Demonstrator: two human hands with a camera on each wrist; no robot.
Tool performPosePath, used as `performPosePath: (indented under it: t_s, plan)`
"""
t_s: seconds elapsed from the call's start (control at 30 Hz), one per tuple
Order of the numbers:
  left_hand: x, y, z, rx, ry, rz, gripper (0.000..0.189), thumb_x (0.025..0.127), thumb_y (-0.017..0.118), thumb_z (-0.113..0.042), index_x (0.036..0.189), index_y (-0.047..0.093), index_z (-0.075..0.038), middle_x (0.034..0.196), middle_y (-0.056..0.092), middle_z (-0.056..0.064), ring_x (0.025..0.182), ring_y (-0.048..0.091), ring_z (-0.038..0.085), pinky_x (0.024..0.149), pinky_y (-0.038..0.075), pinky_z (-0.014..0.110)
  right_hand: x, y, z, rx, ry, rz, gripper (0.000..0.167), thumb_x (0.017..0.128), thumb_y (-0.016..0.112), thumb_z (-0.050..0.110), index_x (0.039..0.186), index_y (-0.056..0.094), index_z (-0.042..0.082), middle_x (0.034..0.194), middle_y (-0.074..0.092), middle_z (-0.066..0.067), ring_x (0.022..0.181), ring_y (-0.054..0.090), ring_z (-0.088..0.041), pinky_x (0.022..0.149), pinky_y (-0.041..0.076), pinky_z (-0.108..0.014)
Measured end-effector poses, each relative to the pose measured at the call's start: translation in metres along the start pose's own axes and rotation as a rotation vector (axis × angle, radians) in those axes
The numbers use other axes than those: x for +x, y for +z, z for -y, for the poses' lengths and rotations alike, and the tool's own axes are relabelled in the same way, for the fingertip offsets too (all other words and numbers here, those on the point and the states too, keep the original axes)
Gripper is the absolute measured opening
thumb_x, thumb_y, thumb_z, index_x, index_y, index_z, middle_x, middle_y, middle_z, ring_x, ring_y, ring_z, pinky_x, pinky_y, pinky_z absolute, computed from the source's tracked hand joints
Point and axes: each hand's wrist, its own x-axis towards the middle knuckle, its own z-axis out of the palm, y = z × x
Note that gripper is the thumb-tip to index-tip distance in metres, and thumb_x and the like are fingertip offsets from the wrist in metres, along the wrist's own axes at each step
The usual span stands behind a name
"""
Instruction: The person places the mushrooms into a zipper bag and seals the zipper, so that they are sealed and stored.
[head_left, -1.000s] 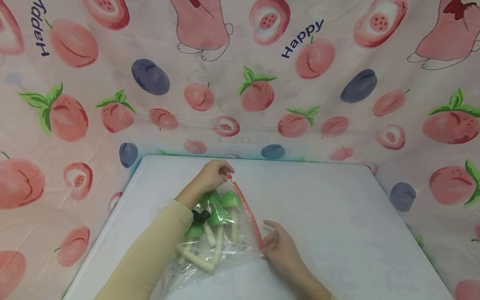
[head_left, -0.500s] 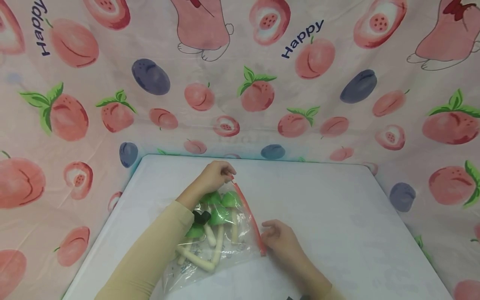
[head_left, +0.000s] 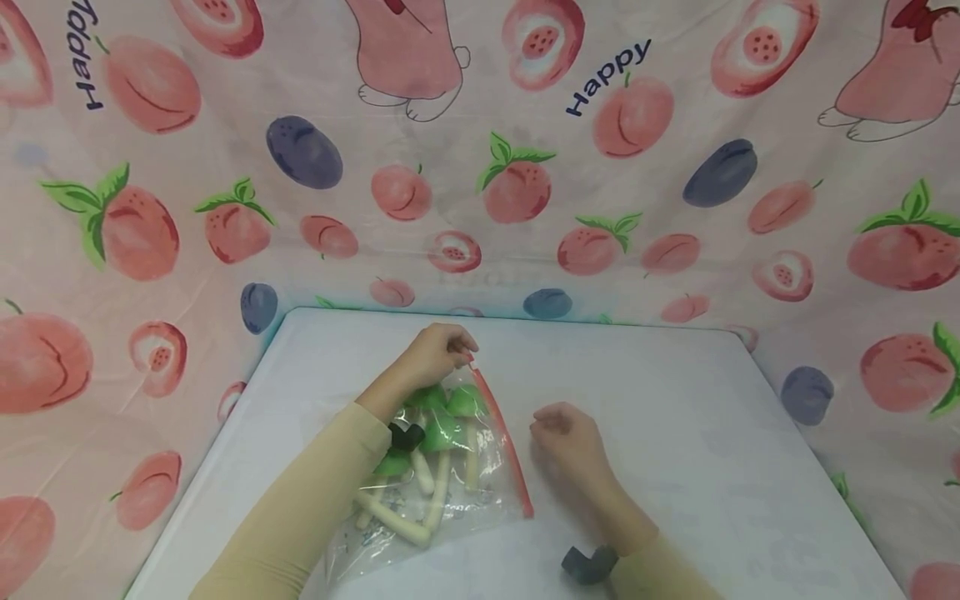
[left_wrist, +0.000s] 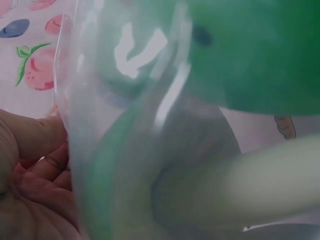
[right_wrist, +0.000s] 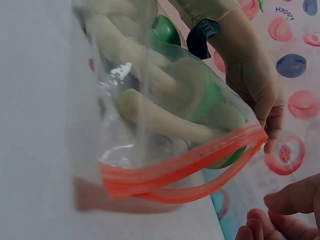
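Note:
A clear zip bag [head_left: 468, 504] lies on the white table, with several toy mushrooms [head_left: 442, 433] inside, green-capped and cream-stemmed. Along its right edge runs a red zip strip [head_left: 510, 446]. My left hand [head_left: 437, 348] pinches the strip's far end; in the left wrist view the bag's plastic covers most of the picture. Two red bands [right_wrist: 175, 167] stand partly apart in the right wrist view, so the mouth gapes there. My right hand [head_left: 572, 437] is off the bag, just right of the strip, fingers loosely bent around nothing.
The white table [head_left: 675, 417] reaches back to a pink fruit-print cloth [head_left: 465, 167] that hangs behind and at both sides. A black wrist mount [head_left: 588, 565] sits on the right forearm, another [head_left: 407, 437] on the left.
My right hand has let go of the strip's near end and moved up and slightly right, away from the bag. The left hand has shifted slightly right with the strip's far end.

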Motion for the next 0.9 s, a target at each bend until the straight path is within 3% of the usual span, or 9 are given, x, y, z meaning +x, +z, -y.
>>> performPosePath:
  t_s: [0.3,0.6,0.9]
  plan:
    - [0.0,0.005,-0.005,0.019,0.017,0.011,0.016,0.097,0.072,0.0,0.109,0.078,-0.008,0.098,0.076,0.007,0.087,0.071,0.015,0.085,0.059,0.034,0.017,0.004,0.016,0.036,0.005,-0.008,0.028,0.096,0.077,0.022,0.12,0.075,0.009,0.112,0.078,-0.006,0.099,0.073,-0.021,0.083,0.062,-0.035]
    - [-0.001,0.011,-0.009,0.01,0.005,0.023,0.017,0.099,0.072,-0.002,0.113,0.078,-0.007,0.1,0.076,0.005,0.09,0.071,0.016,0.087,0.06,0.037,0.028,0.011,0.03,0.082,-0.036,-0.013,0.022,0.095,0.079,0.019,0.115,0.075,0.009,0.109,0.079,-0.007,0.099,0.075,-0.021,0.083,0.063,-0.036]
    - [-0.002,0.017,-0.017,0.014,0.038,0.046,0.016,0.098,0.073,-0.001,0.11,0.079,-0.01,0.098,0.078,0.004,0.089,0.071,0.014,0.087,0.06,0.034,0.035,0.016,0.043,0.119,-0.064,-0.029,0.02,0.092,0.081,0.015,0.11,0.076,0.009,0.109,0.081,-0.009,0.1,0.076,-0.023,0.081,0.059,-0.033]
